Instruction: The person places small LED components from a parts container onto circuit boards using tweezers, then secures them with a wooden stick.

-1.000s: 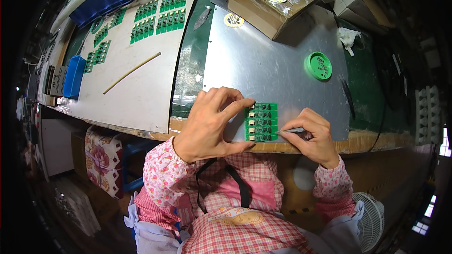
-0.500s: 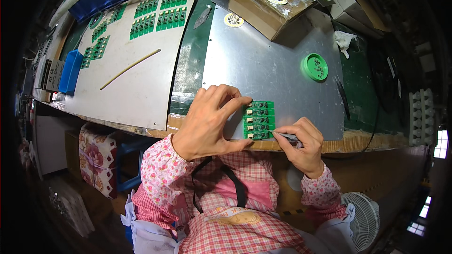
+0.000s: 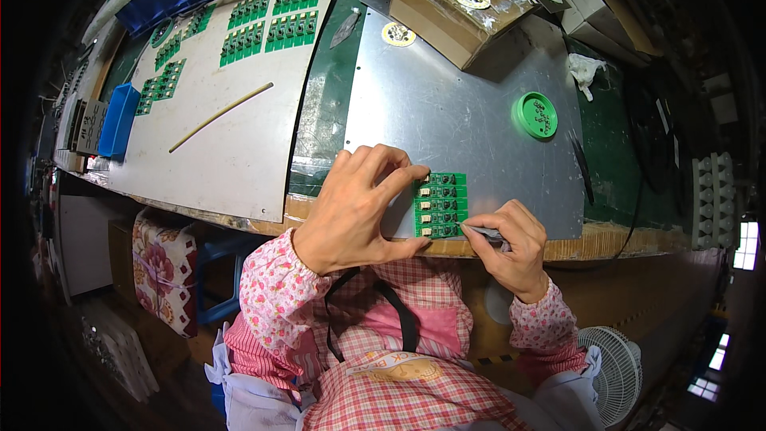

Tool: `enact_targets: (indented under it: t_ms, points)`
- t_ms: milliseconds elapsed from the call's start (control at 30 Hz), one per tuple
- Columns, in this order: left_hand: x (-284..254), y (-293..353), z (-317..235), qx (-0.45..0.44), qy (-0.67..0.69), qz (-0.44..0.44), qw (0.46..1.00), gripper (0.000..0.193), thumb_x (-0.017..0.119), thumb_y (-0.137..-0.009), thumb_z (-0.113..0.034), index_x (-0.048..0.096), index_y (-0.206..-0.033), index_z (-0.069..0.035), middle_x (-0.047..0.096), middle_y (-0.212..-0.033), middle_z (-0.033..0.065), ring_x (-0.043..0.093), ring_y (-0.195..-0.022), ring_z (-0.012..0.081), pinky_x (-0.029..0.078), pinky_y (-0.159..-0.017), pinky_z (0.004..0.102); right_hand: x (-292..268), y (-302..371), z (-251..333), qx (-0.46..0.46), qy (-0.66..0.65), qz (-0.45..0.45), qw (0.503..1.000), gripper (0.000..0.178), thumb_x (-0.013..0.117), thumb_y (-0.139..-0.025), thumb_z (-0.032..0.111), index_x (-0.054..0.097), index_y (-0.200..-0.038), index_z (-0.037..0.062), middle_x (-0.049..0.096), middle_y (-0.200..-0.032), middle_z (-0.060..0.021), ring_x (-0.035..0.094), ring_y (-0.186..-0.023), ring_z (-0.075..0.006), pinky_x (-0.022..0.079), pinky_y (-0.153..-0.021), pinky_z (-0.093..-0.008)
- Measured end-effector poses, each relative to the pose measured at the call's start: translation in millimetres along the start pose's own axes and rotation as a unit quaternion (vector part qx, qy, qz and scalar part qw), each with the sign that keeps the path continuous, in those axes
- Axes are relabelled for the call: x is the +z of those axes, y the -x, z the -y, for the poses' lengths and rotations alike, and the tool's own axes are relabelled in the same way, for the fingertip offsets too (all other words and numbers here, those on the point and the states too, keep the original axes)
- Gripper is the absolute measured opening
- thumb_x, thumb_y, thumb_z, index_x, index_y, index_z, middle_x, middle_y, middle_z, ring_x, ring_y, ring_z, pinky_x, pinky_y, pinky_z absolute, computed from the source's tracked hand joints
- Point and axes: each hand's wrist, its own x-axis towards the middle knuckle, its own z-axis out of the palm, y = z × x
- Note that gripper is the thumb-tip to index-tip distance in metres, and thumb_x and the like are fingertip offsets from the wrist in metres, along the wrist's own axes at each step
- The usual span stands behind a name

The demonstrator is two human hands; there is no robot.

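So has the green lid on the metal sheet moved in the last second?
No. The green lid sits on the same spot of the metal sheet, right of the cardboard box; only the camera shifted.

A green-topped workbench [image 3: 323,124] with a wooden front edge carries it all. A bare metal sheet [image 3: 463,124] lies at the middle, a small green circuit board panel [image 3: 440,206] at its near edge and a round green lid [image 3: 535,115] of tiny parts to the right. To the left lies a white board [image 3: 231,152] with a thin pale stick [image 3: 221,116] and more green circuit panels [image 3: 275,20] at its far end. A cardboard box [image 3: 459,4] sits far back, a blue tray [image 3: 120,120] far left.
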Motion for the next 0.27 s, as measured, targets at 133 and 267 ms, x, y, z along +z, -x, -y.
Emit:
enact_targets:
  t_ms: [133, 267]
  points:
    - [-0.4, -0.5, -0.6, -0.003, -0.003, 0.002, 1.000, 0.066, 0.082, -0.064, -0.035, 0.061, -0.119, -0.007, 0.054, -0.106, 0.0090, 0.052, -0.096, 0.0257, 0.039, -0.082, 0.0378, -0.1, 0.1, -0.9, -0.002, 0.006, 0.001, 1.000, 0.017, 0.080, -0.071, 0.001, 0.069, -0.083, 0.0067, 0.059, -0.069, -0.0035, 0.055, -0.060, -0.0187, 0.042, -0.052, -0.0317]
    - [-2.3, -1.7, -1.1, -0.006, -0.006, 0.008, 1.000, 0.066, 0.082, -0.064, -0.036, 0.061, -0.120, -0.007, 0.054, -0.106, 0.0091, 0.052, -0.096, 0.0257, 0.039, -0.082, 0.0380, -2.5, 1.0, 1.2, 0.040, -0.027, -0.005, 0.999, 0.016, 0.079, -0.072, 0.002, 0.070, -0.084, 0.0067, 0.061, -0.071, -0.0043, 0.056, -0.061, -0.0198, 0.044, -0.053, -0.0330]
